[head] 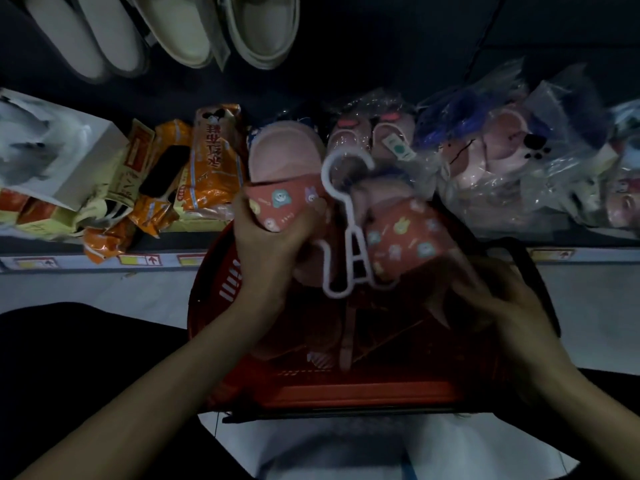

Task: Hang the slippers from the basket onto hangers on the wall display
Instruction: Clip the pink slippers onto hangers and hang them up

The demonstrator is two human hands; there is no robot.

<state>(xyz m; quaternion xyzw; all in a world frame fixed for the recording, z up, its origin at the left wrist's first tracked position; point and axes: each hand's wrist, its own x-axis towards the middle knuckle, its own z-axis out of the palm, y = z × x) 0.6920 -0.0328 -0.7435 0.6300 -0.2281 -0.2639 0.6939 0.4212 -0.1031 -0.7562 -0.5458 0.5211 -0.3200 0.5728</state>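
My left hand (268,237) grips the toe of a pink slipper (284,174) printed with small cartoon animals, held above the red basket (346,389). A white plastic hanger (346,233) hangs between this slipper and its blurred twin (405,237), which sits on the hanger's right prong. My right hand (498,299) is low at the twin's right side, blurred; its fingers curl near the slipper's heel, but the hold is unclear. More pink slippers (311,341) lie inside the basket.
A shelf behind the basket carries orange packaged shoes (207,168) at left and slippers in clear bags (485,157) at right. Cream shoes (194,29) hang on the dark wall above. A white shelf edge with price tags (138,261) runs across.
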